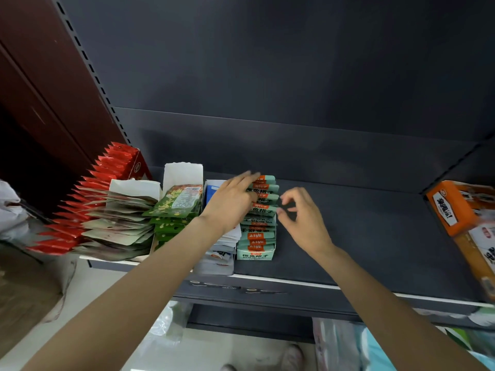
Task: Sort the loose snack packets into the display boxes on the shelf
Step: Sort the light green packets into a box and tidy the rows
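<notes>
The teal packets (261, 207) stand upright in a near-to-far row, left hand (230, 202) resting flat on them, right hand (302, 218) loosely curled, grasping nothing.

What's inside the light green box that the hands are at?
The light green box holds a row of teal and orange packets standing one behind another. The left hand covers some at the back. The box bottom is hidden.
</notes>
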The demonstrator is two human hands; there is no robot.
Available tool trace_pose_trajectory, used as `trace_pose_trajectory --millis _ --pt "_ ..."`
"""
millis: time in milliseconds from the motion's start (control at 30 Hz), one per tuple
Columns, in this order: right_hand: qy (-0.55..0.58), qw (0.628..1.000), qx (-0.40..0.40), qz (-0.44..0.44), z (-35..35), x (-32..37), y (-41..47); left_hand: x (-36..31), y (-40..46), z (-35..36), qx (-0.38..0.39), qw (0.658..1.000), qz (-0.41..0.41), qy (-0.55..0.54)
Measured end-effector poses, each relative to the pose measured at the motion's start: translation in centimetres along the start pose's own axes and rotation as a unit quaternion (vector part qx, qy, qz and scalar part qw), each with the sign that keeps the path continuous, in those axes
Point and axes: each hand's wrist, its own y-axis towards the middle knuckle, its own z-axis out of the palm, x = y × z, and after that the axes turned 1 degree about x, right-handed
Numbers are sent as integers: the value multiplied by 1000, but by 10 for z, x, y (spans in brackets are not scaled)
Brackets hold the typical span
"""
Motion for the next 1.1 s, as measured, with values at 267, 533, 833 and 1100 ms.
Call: trace_pose_trajectory --millis 267,533,833,1100 --pt "-220 968 113 -40 14 0 -5 5 9 -5 43 989 -69 -125" --pt "-119 985 128 -8 2 1 28 9 11 -6 34 976 -87 -197" --pt "-146 976 159 -1 6 -1 27 -25 -13 -17 35 982 181 -39" --pt "-156 973 171 9 7 3 31 -43 -9 -15 192 962 132 143"
